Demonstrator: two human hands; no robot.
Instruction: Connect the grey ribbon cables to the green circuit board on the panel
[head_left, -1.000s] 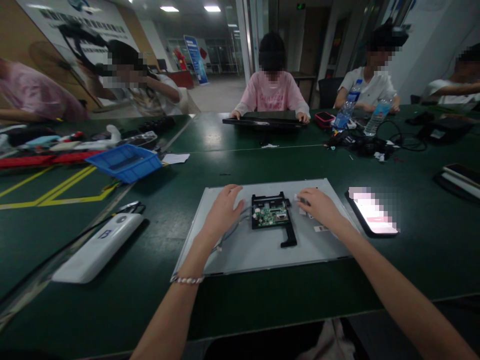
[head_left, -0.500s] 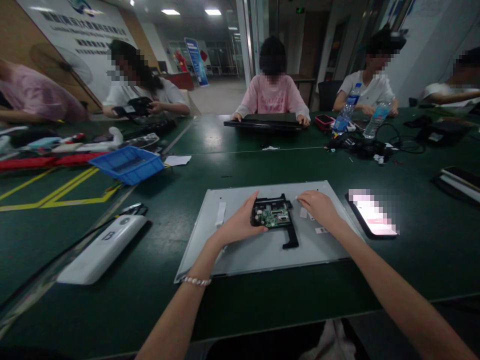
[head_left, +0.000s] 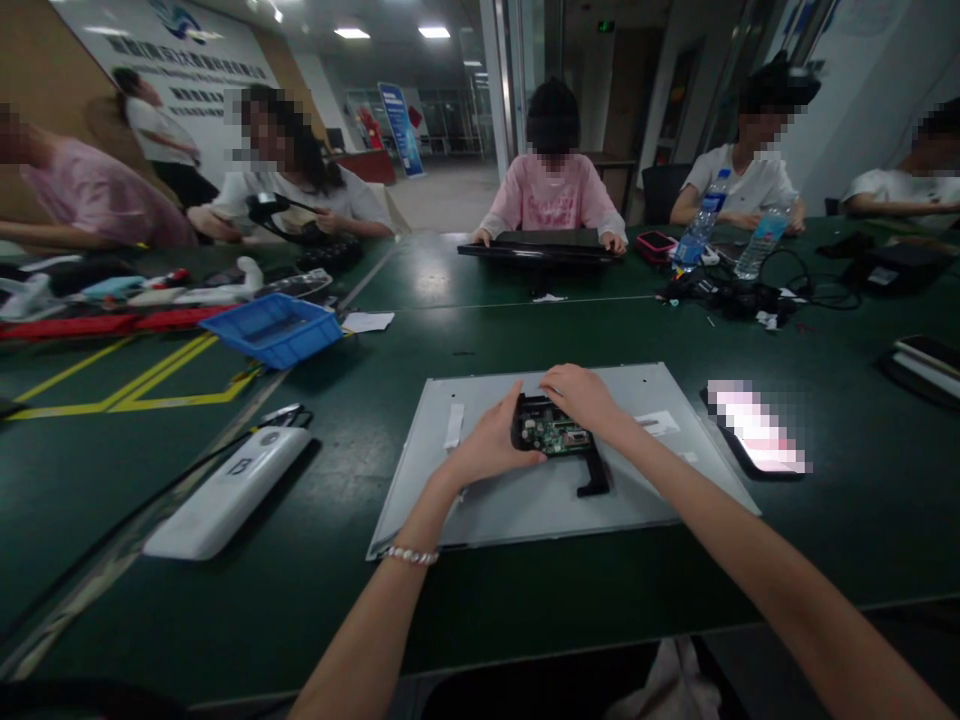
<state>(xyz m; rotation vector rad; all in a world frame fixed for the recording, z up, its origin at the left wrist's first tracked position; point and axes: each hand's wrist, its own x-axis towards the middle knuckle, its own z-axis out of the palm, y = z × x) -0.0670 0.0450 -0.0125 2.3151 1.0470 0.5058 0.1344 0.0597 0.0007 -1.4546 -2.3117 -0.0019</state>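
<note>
A green circuit board in a black plastic frame (head_left: 556,432) lies on the back of a grey-white display panel (head_left: 525,510). My left hand (head_left: 491,440) grips the frame's left side, with the thumb along the near edge and the fingers at the far side. My right hand (head_left: 581,395) reaches over the far right corner of the board, fingers bent down onto it; the fingertips are partly hidden. A black hooked arm of the frame points toward me. White labels (head_left: 660,424) show on the panel, partly behind my right forearm.
A phone (head_left: 757,430) lies right of the panel, a white power bank (head_left: 229,490) with a cable to its left. Farther off are a blue tray (head_left: 274,335), two water bottles (head_left: 761,245) and tangled cables. Several people sit across the table, one holding a black screen (head_left: 540,253).
My right hand has moved left, from the panel beside the frame onto the board's far right corner. My left hand keeps its hold. A standing person has appeared at the back left.
</note>
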